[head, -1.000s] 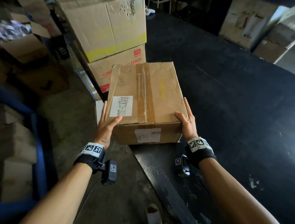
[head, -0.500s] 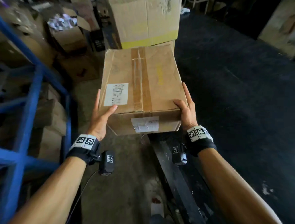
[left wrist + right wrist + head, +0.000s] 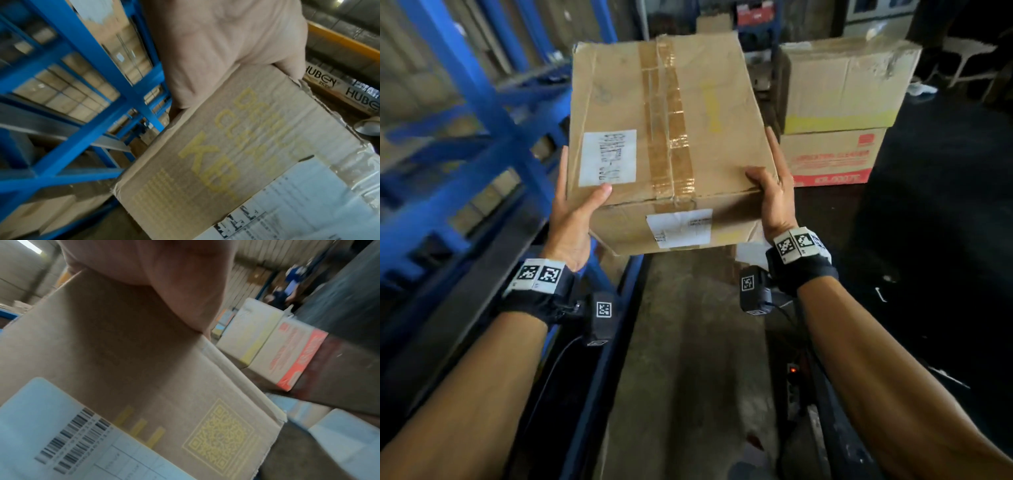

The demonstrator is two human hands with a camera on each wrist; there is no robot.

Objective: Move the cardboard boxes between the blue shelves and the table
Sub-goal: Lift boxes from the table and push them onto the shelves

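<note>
Lifted clear of the black worktop (image 3: 945, 240) where it sat a second ago, the cardboard box (image 3: 664, 137) now hangs in the air between both hands, swung toward the blue shelves (image 3: 482, 113). Fingers of the left hand (image 3: 571, 219) lie straight along the box's left side with the thumb hooked over its top near edge beside a white label (image 3: 607, 158); fingers of the right hand (image 3: 774, 198) run straight up the right side, thumb likewise curled onto the top. Each palm presses flat against the cardboard in the wrist views, the left hand (image 3: 226, 48) above faded yellow lettering and the right hand (image 3: 164, 280) above a yellow printed code. Brown tape (image 3: 667, 120) runs down the lid between the two thumbs. Beyond the right fingers, a yellow-banded carton (image 3: 846, 85) sits stacked on a red-printed carton (image 3: 832, 157) at the worktop's corner. Beyond the left fingers, the shelves hold what appear to be more brown cartons, though motion blur smears them. Below the hands lies bare concrete floor (image 3: 688, 342).
</note>
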